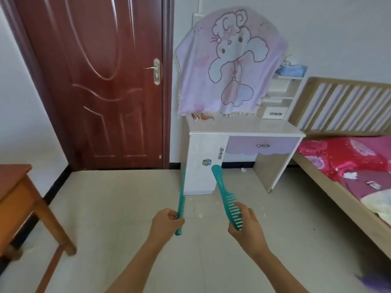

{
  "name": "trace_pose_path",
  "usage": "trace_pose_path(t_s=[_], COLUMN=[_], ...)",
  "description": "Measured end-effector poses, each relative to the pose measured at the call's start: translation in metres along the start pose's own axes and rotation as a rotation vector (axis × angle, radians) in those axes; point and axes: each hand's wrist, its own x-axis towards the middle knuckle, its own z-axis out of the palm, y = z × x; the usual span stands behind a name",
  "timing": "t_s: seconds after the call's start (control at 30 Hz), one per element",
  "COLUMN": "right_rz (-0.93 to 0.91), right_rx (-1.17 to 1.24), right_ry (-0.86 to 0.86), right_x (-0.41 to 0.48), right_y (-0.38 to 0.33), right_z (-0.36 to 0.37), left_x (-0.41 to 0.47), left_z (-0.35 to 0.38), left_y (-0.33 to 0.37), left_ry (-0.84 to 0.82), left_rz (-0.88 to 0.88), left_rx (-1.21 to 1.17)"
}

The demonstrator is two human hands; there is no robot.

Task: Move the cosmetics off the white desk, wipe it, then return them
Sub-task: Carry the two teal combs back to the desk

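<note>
Both hands out front over tile floor [127,208], well apart from white desk. Left hand [167,222] grip clamped on thin teal comb [181,199], tail pointing up. Right hand [246,227] grip clamped round toothed end of wide teal comb [226,199], handle up. Tabletop [254,126] glossy, small bunch of cosmetics [202,116] at back left corner, just under pink cartoon cloth [230,64] hanging behind. Lilac drawer [262,145] below. Red-brown door [101,81] left of desk, bed [349,166] right, wooden table [19,187] far left.
</note>
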Motion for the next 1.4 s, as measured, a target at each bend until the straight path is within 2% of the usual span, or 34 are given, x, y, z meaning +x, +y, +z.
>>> trace_pose_path(t_s=[0.23,0.47,0.7,0.87,1.0,1.2,1.4], right_rz=[0.004,-0.009,0.091,0.154,0.150,0.068,-0.023], right_rx=[0.000,0.010,-0.025,-0.036,-0.033,0.012,0.084], right_ry=[0.015,0.009,0.107,0.058,-0.013,0.010,-0.047], right_x=[0.047,0.131,0.226,0.253,0.290,0.397,0.494], right_y=[0.044,0.064,0.101,0.144,0.183,0.232,0.266], right_z=[-0.032,-0.042,-0.065,-0.056,-0.064,-0.101,-0.134], left_x=[0.045,0.137,0.228,0.264,0.304,0.376,0.422], left_z=[0.062,0.098,0.159,0.205,0.239,0.297,0.350], left_y=[0.038,0.079,0.120,0.124,0.142,0.193,0.226], left_ry=[-0.056,-0.070,-0.177,-0.234,-0.206,-0.113,-0.022], left_rz=[0.004,0.029,0.010,-0.034,-0.013,0.049,-0.006], left_rx=[0.010,-0.060,-0.059,-0.003,0.075,0.079,0.079])
